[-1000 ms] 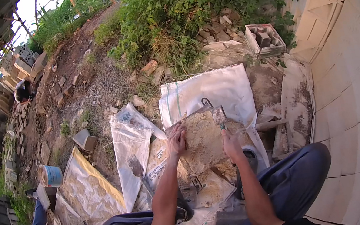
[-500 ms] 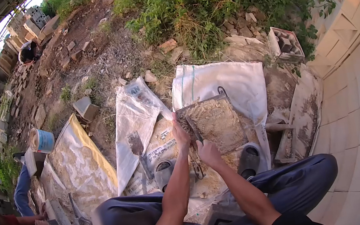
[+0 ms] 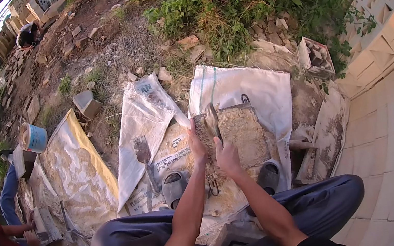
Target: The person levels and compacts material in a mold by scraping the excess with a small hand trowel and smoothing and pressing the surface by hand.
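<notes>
My right hand is closed around the handle of a hand tool. The tool's brownish, mortar-coloured head points away from me; its exact kind is unclear. Under it lies a square mould or slab, coated with crumbly tan material, with wire loops at its far and near edges. My left hand rests along the slab's left edge with its fingers stretched out. A trowel caked with dry mix lies on the sacks to the left.
White sacks cover the ground. A bucket and a concrete block stand at left. Another person's hands work on a block at lower left. A crate-like block sits at right, near a pale block wall.
The tool in my right hand has swung up and slightly right, its head now near the slab's far edge. My left hand stays at the slab's left edge. The view has shifted slightly.
</notes>
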The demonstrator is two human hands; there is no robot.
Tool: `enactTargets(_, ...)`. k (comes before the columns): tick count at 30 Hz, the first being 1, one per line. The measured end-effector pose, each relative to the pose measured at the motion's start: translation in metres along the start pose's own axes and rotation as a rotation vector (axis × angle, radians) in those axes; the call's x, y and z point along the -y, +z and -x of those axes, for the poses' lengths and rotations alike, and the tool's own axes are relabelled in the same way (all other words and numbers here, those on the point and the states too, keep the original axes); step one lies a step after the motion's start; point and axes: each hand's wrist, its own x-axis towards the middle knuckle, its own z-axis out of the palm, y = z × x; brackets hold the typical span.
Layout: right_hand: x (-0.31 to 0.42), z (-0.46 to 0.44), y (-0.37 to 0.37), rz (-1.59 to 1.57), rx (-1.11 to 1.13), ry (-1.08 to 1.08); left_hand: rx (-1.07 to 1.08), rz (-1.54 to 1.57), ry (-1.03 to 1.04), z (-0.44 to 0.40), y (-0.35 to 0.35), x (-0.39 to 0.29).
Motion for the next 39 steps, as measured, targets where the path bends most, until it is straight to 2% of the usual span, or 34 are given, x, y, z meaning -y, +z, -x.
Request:
enactTargets(1, 0.023, -0.008, -0.014, 0.001, 0.005, 0.004, 0.001, -0.016, -0.001, -0.003, 0.004, -0.006)
enactTargets(3, 0.054, -0.011, -0.032, -0.228, -0.120, -0.021, -0.016, -0.068, -0.001, 0.002, 0.007, -0.012)
enactTargets(6, 0.032, 0.008, -0.007, -0.190, -0.215, -0.064, -0.041, -0.078, 0.001, 0.000, -0.007, 0.001)
enactTargets(8, -0.030, 0.038, 0.027, 0.053, -0.001, 0.064, -0.053, -0.076, 0.010, -0.003, -0.015, 0.017)
enactTargets(9, -0.030, 0.047, 0.026, 0.179, 0.110, 0.154, -0.055, -0.072, 0.015, -0.004, -0.015, 0.019)
enactTargets(12, -0.030, 0.043, 0.013, 0.087, 0.132, 0.212, -0.080, 0.003, 0.056, -0.014, -0.010, 0.023)
enactTargets(14, 0.006, 0.040, -0.017, 0.081, 0.053, 0.154, -0.107, -0.028, 0.038, -0.012, -0.009, 0.019)
enactTargets(17, 0.030, 0.035, -0.042, -0.142, -0.087, 0.032, -0.070, -0.081, 0.034, -0.010, -0.008, 0.013)
enactTargets(20, -0.018, 0.061, -0.013, -0.047, 0.003, 0.051, -0.042, -0.100, 0.047, -0.005, -0.007, 0.004)
enactTargets(21, -0.063, 0.068, 0.011, 0.172, 0.169, 0.112, -0.033, -0.079, 0.030, -0.003, 0.000, -0.003)
enactTargets(24, -0.037, 0.066, -0.002, 0.102, 0.145, 0.193, -0.009, -0.071, 0.007, -0.001, 0.004, -0.011)
enactTargets(26, -0.011, 0.054, -0.021, 0.042, 0.137, 0.249, 0.065, -0.666, 0.173, 0.006, -0.010, 0.008)
enactTargets(27, -0.004, 0.043, -0.029, 0.011, 0.048, 0.190, 0.105, -0.957, 0.269, 0.003, -0.008, 0.015)
enactTargets(28, 0.002, 0.034, -0.039, -0.014, -0.033, 0.139, 0.120, -0.953, 0.266, 0.005, -0.001, 0.014)
enactTargets(30, 0.028, -0.003, -0.077, -0.082, -0.061, 0.099, 0.084, -1.471, 0.304, 0.016, 0.013, 0.011)
enactTargets(32, 0.040, -0.038, -0.114, -0.127, -0.066, 0.086, 0.149, -1.460, 0.337, 0.016, 0.023, 0.012)
enactTargets(34, 0.056, -0.055, -0.161, -0.337, 0.044, 0.156, 0.279, -1.406, 0.319, 0.016, 0.030, 0.011)
enactTargets(35, 0.062, -0.054, -0.185, -0.346, 0.020, 0.157, 0.266, -1.441, 0.336, 0.016, 0.038, 0.006)
enactTargets(37, 0.073, -0.045, -0.227, -0.579, 0.193, 0.350, 0.317, -1.410, 0.360, 0.010, 0.052, 0.011)
enactTargets(38, 0.073, -0.039, -0.243, -0.591, 0.182, 0.345, 0.350, -1.373, 0.369, 0.005, 0.059, 0.015)
enactTargets(39, 0.069, -0.029, -0.259, -0.600, 0.207, 0.398, 0.248, -1.397, 0.345, 0.001, 0.065, 0.024)
